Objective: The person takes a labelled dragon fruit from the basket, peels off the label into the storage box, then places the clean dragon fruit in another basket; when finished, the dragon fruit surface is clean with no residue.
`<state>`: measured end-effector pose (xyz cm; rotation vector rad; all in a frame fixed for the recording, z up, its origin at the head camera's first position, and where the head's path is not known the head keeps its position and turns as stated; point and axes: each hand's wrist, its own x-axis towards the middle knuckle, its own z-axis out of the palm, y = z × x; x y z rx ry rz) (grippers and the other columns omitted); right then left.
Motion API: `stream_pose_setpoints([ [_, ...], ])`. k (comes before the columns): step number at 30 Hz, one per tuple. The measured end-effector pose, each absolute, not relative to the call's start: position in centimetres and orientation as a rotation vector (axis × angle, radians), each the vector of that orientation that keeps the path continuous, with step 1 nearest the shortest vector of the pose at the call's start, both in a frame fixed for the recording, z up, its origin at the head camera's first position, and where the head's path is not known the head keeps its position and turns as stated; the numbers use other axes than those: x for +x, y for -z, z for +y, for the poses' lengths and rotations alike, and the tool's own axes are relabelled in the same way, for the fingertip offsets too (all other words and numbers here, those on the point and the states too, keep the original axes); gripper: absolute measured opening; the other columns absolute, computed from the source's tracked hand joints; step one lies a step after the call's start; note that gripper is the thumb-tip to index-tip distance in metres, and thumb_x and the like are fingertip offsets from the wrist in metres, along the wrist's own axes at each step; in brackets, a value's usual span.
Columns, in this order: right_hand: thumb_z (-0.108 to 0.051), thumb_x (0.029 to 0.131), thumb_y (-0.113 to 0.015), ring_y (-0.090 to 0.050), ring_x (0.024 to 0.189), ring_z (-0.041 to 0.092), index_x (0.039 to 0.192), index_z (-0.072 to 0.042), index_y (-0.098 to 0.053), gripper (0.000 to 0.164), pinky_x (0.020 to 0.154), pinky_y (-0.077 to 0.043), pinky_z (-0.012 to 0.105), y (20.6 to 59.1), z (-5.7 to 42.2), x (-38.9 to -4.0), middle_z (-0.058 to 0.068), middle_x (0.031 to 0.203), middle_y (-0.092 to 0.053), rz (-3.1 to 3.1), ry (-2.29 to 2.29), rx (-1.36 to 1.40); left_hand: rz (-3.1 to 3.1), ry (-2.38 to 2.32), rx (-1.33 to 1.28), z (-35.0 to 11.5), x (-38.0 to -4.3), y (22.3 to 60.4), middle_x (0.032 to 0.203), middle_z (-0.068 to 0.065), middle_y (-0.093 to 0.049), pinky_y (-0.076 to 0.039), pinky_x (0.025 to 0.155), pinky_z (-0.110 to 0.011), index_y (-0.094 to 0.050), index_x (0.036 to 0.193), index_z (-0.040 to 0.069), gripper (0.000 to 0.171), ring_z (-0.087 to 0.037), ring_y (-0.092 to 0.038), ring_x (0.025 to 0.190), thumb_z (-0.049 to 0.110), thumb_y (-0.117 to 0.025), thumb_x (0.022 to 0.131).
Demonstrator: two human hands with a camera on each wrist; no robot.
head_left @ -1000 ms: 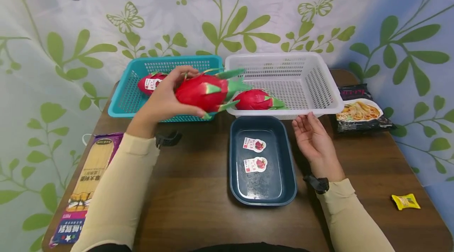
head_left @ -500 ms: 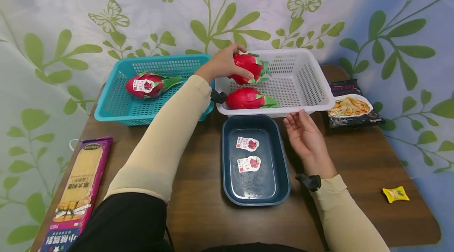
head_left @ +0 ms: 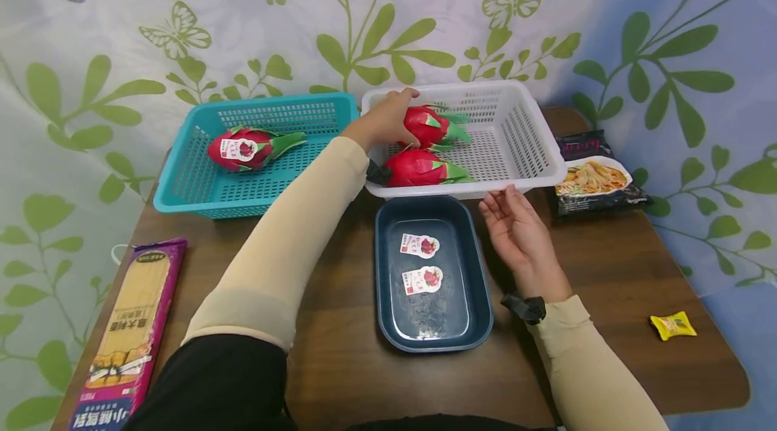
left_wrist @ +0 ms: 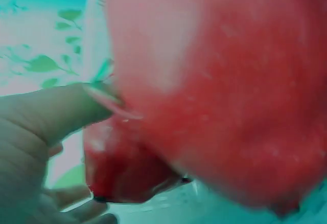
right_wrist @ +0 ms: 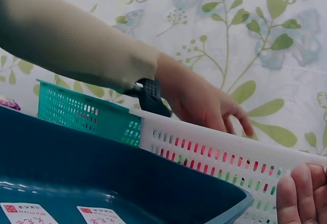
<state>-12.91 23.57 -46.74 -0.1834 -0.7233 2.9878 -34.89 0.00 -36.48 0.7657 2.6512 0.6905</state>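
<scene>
In the head view, my left hand (head_left: 385,117) is inside the white basket (head_left: 519,181), at the left end of a red dragon fruit (head_left: 425,123) with green scales. Its thumb and fingers are spread about that end, and the fruit lies low behind a second dragon fruit (head_left: 415,169). Up close in the left wrist view, the thumb touches red skin, with the other fingers apart below; the near fruit is blurred. Beside the white basket's front rim is my right hand (head_left: 521,235), palm up, fingers loosely bent, fingertips at the rim.
Left of the white basket stands a teal basket (head_left: 197,207) with a labelled dragon fruit (head_left: 243,148). A dark blue tray (head_left: 434,333) in front holds two stickers (head_left: 420,245). Pasta (head_left: 130,323), a black noodle packet (head_left: 595,178) and a yellow wrapped candy (head_left: 672,326) lie around.
My left hand has carried the dragon fruit from over the teal basket rightward into the white basket and lowered it; the fingers now sit looser at its end. My right hand stays by the rim.
</scene>
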Motion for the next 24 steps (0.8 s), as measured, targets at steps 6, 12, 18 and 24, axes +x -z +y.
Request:
stream_pose_setpoints([
  [6, -0.013, 0.109, -0.053, -0.071, 0.092, 0.025, 0.112, 0.000, -0.065, 0.019, 0.088, -0.059, 0.035, 47.3, 23.4, -12.7, 0.016, 0.102, -0.073, -0.724, -2.996, -0.200, 2.885, -0.692, 0.688, -3.0, -30.9, 34.2, 0.159, -0.010, -0.040, -0.053, 0.102, -0.038, -0.032, 0.163, 0.012, 0.089, -0.025, -0.038, 0.144, 0.037, -0.082, 0.093],
  [12, -0.013, 0.110, -0.051, -0.071, 0.093, 0.025, 0.115, 0.002, -0.066, 0.022, 0.089, -0.058, 0.035, 47.5, 23.3, -12.7, 0.017, 0.104, -0.072, -0.709, -3.024, -0.176, 3.117, -1.211, 0.761, -9.7, -23.2, 33.2, 0.109, -0.011, -0.069, -0.057, 0.078, -0.035, -0.066, 0.129, 0.003, 0.044, -0.023, -0.065, 0.093, 0.026, -0.081, 0.094],
  [18, -0.013, 0.109, -0.053, -0.070, 0.096, 0.026, 0.125, 0.003, -0.063, 0.025, 0.091, -0.058, 0.036, 47.1, 23.7, -12.8, 0.018, 0.107, -0.071, -0.647, -3.035, -0.164, 2.752, -2.335, 0.204, -14.8, -18.0, 36.4, 0.078, -0.008, -0.061, -0.048, 0.058, -0.027, -0.069, 0.097, 0.002, 0.022, -0.018, -0.053, 0.062, 0.022, -0.075, 0.100],
  [24, -0.012, 0.108, -0.055, -0.070, 0.095, 0.027, 0.126, 0.003, -0.063, 0.024, 0.092, -0.058, 0.037, 46.7, 23.6, -12.9, 0.019, 0.107, -0.070, -0.608, -3.075, -0.202, 2.131, -2.912, -0.584, -18.0, -15.2, 40.7, 0.084, -0.006, -0.049, -0.051, 0.063, -0.029, -0.053, 0.089, 0.007, 0.027, -0.018, -0.046, 0.060, 0.020, -0.070, 0.104],
])
